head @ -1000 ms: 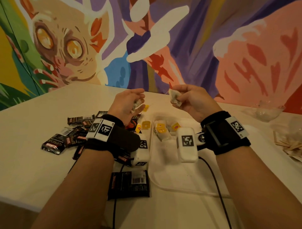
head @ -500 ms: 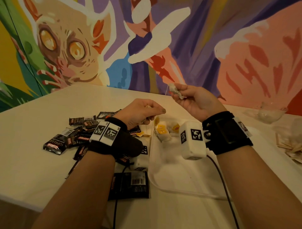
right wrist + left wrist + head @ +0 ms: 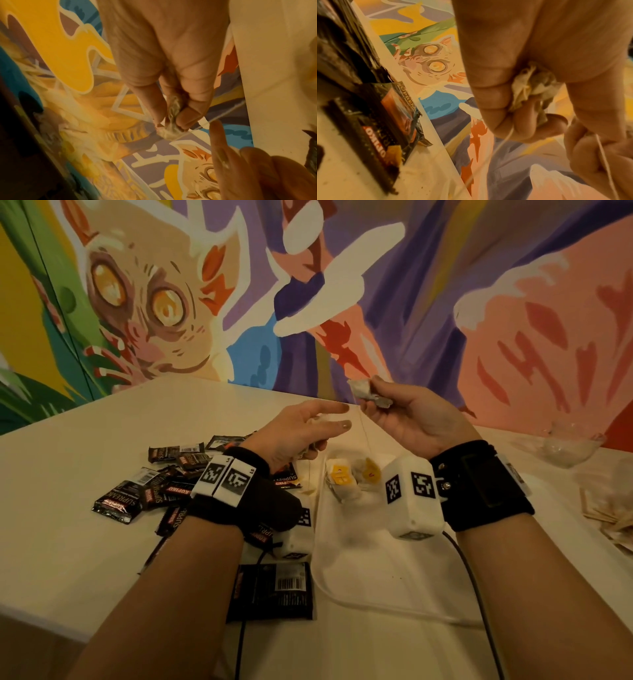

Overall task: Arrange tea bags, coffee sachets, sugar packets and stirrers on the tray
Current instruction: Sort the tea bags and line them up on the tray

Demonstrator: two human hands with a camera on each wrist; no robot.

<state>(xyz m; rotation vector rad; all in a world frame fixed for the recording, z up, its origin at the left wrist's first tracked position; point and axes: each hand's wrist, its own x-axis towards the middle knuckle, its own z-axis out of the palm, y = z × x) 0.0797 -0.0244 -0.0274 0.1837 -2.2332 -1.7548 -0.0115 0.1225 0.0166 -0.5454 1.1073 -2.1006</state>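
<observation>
My right hand (image 3: 371,400) is raised over the table and pinches a crumpled tea bag (image 3: 366,393) between thumb and fingers, as the right wrist view shows at the tea bag (image 3: 173,121). Its thin string (image 3: 363,433) hangs down to a yellow tag (image 3: 371,472). My left hand (image 3: 344,416) is close beside it, index finger and thumb stretched toward the string. Its other fingers curl round a second tea bag (image 3: 534,86). More tea bags (image 3: 339,479) with yellow tags lie on the clear tray (image 3: 346,601).
A pile of black coffee sachets (image 3: 154,491) lies left of the tray, and one sachet (image 3: 274,590) sits near the front edge. Wooden stirrers (image 3: 613,518) lie at the far right beside a clear plastic bag (image 3: 568,446). A painted wall stands behind the table.
My left hand dipped to the table, then rose back beside the right hand with index finger and thumb now stretched out. The right hand lifted its tea bag a little higher, and the string hangs free.
</observation>
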